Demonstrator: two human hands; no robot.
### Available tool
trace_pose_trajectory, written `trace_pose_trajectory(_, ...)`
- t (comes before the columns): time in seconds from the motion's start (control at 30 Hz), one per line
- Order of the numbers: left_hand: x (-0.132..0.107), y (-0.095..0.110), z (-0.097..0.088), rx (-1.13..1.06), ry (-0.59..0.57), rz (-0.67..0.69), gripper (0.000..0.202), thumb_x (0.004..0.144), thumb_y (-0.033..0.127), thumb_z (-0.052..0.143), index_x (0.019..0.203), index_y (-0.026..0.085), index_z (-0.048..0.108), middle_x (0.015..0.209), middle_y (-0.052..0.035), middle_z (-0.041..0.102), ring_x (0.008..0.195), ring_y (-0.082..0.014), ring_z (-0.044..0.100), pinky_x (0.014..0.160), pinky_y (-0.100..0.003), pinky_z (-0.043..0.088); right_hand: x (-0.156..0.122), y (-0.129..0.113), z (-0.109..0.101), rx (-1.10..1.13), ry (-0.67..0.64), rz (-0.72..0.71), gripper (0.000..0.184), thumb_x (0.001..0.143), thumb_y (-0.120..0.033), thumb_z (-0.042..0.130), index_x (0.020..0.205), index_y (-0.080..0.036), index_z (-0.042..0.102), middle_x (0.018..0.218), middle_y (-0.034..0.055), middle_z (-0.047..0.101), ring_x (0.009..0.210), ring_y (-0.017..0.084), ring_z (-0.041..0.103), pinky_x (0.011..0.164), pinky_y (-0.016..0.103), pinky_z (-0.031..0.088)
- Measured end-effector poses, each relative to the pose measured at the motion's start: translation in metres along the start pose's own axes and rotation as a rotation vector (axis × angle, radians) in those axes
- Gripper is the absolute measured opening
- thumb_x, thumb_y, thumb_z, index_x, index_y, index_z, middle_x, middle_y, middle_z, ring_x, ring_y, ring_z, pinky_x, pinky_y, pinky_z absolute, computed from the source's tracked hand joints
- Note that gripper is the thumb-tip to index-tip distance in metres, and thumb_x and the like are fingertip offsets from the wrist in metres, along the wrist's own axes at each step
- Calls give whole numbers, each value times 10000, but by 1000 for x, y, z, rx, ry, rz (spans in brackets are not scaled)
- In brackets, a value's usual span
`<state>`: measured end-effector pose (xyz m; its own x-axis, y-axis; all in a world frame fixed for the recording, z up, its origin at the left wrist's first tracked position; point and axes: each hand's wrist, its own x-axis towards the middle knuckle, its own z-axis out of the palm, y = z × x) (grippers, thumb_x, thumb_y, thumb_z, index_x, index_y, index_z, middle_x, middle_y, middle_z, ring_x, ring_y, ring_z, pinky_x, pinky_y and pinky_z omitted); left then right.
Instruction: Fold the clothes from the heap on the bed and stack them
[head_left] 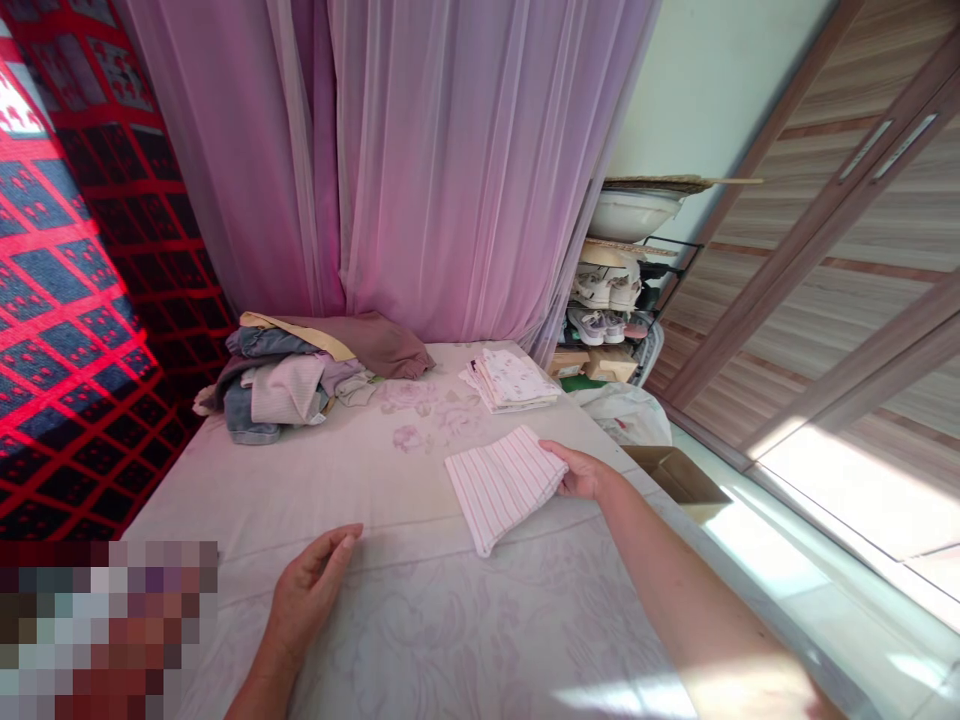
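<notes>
A folded piece of pink-and-white striped cloth (501, 489) lies on the middle of the bed, on a pale floral sheet (480, 630). My right hand (581, 472) grips the cloth's right edge, with the fingers on top of it. A short way to the left, my left hand (307, 590) hovers with its fingers apart, holding nothing and not touching the cloth. A heap of mixed clothes (285, 380) sits at the far left of the bed. A folded stack of printed white cloth (510, 380) lies at the far end.
Sheer pink curtains (420, 170) hang behind the bed, with a red-and-black patterned cloth (82, 290) on the left. A shoe rack (604, 300), a white plastic bag (622, 412) and a cardboard box (679, 475) stand beyond the right edge. Wardrobe doors (817, 250) fill the right.
</notes>
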<state>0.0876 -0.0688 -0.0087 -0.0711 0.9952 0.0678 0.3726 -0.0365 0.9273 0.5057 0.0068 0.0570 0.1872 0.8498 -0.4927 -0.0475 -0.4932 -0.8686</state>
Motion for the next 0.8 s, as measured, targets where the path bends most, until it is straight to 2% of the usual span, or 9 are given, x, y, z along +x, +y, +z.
trace_pose_trajectory(0.13, 0, 4, 1, -8, 23, 6, 451, 736, 612, 567, 899, 232, 748, 1021, -52, 745, 1013, -249, 664, 935, -367, 506, -6, -1, 4, 56, -43, 162, 165, 808, -331, 613, 757, -174, 604, 676, 28, 651, 654, 147, 623, 632, 254, 492)
trace_pose_trajectory(0.33, 0, 0, 1, -4, 27, 4, 444, 736, 601, 573, 913, 233, 747, 1034, -52, 742, 1018, -249, 664, 926, -364, 511, -13, -12, 7, 107, -56, 160, 132, 797, -311, 617, 829, -182, 618, 708, 17, 670, 695, 145, 630, 676, 258, 498)
trace_pose_trajectory(0.4, 1, -2, 0, 2, 19, -1, 437, 741, 592, 576, 928, 235, 745, 1045, -50, 740, 1027, -249, 660, 928, -364, 511, -17, -17, 11, 111, -64, 132, 105, 781, -252, 622, 853, -176, 628, 728, 20, 680, 702, 143, 629, 688, 253, 499)
trace_pose_trajectory(0.5, 1, -5, 0, 10, 2, 2, 425, 755, 578, 573, 944, 237, 741, 1048, -46, 739, 1035, -248, 657, 939, -368, 506, -24, -30, 19, 150, -113, 63, 159, 786, -209, 593, 934, -170, 640, 812, 28, 700, 752, 137, 637, 722, 251, 505)
trace_pose_trajectory(0.63, 1, -5, 0, 3, 4, 11, 424, 754, 577, 575, 936, 233, 744, 1037, -47, 741, 1023, -246, 663, 928, -363, 514, -33, -52, 26, 263, -151, -121, 226, 763, -199, 623, 989, -187, 630, 812, 4, 693, 694, 125, 629, 654, 237, 517)
trace_pose_trajectory(0.8, 0, -1, 1, -7, 20, 15, 420, 744, 578, 581, 917, 233, 749, 1020, -47, 745, 1003, -245, 671, 921, -360, 519, -35, -73, 29, 391, 6, -281, 148, 727, -172, 664, 848, -205, 586, 633, -57, 616, 524, 85, 557, 491, 180, 482)
